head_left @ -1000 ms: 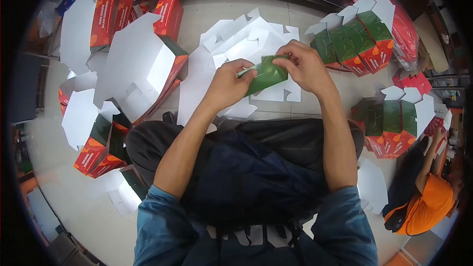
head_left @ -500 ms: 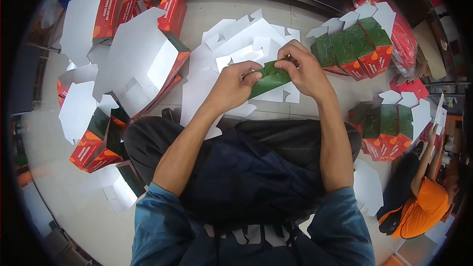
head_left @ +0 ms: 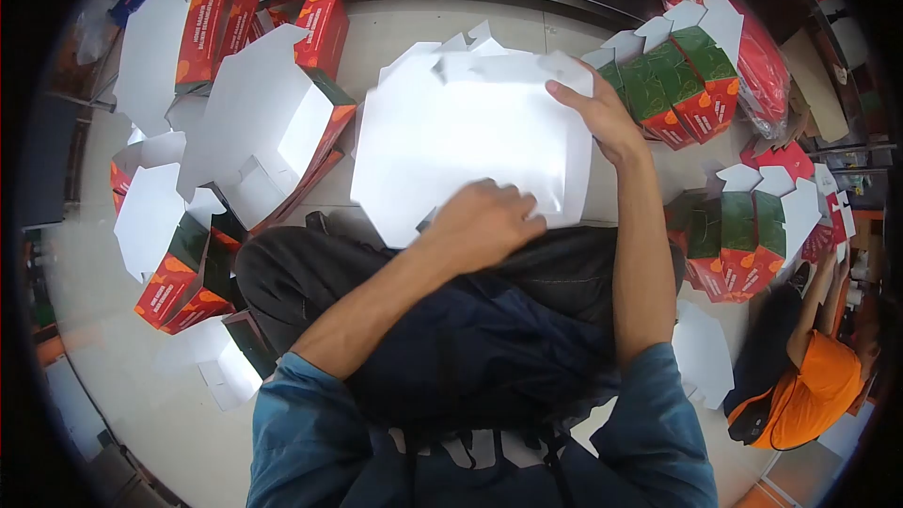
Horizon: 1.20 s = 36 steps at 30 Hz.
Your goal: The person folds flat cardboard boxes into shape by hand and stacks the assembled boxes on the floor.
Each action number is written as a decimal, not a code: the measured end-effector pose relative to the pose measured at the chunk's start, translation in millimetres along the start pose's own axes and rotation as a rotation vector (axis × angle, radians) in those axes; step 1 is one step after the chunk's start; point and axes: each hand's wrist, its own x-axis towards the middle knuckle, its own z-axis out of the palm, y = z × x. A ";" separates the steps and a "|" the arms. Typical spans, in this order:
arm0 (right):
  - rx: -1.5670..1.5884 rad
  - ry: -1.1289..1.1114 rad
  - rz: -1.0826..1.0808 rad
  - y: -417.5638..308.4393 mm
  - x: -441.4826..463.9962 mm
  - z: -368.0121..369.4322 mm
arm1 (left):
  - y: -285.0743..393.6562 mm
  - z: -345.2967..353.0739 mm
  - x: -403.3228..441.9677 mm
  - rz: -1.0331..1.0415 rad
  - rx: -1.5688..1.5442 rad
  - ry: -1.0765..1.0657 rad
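A white-sided cardboard box piece (head_left: 451, 132) faces up in front of me, its sides partly raised at the right. My right hand (head_left: 607, 113) grips its upper right corner, thumb on the white inner face and the other fingers hidden behind. Over its lower edge is my left hand (head_left: 484, 226), blurred, with the fingers curled; whether it touches the box is unclear. Behind the piece, edges of other white cardboard sheets (head_left: 480, 36) show on the floor.
Red and green box shells with white flaps (head_left: 273, 122) stand at the left. Nested green and red boxes (head_left: 673, 85) are at the upper right, with another group (head_left: 738, 235) below. A person in orange (head_left: 814, 386) sits at the far right, holding a box piece.
The green folded part between my hands is no longer seen; the cardboard now shows its white inside. My left hand has moved down and right, my right hand slightly right.
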 end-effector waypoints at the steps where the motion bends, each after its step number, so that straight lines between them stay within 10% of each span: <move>1: -0.027 0.008 -0.006 0.2 3.1 -0.7 | 3.5 3.5 -0.7 0.065 0.047 -0.066; 5: -0.137 -0.100 -0.416 -22.6 -13.8 -2.5 | -26.2 19.7 1.1 -0.372 -0.401 0.331; 7: -0.193 -0.319 -0.566 -48.1 -43.2 8.3 | -59.4 -11.6 10.1 -0.907 -1.558 0.486; 11: 0.099 -0.550 -0.719 -52.3 -62.9 27.6 | -73.7 -36.7 7.1 -0.741 -1.907 0.721; 14: 0.167 -0.107 -0.519 -47.7 -65.8 35.6 | -71.3 -38.4 7.6 -0.505 -2.030 0.737; 21: -0.386 -0.349 -0.784 -45.8 -71.0 53.4 | -77.4 -30.9 6.6 -0.487 -2.005 0.811; 29: -0.631 0.153 -0.748 -3.2 -57.8 81.6 | -41.2 -14.6 23.7 -0.612 -1.675 0.961; 36: -0.457 -0.281 -0.715 -15.0 -72.3 85.2 | -52.7 -25.9 14.5 -0.674 -1.256 0.893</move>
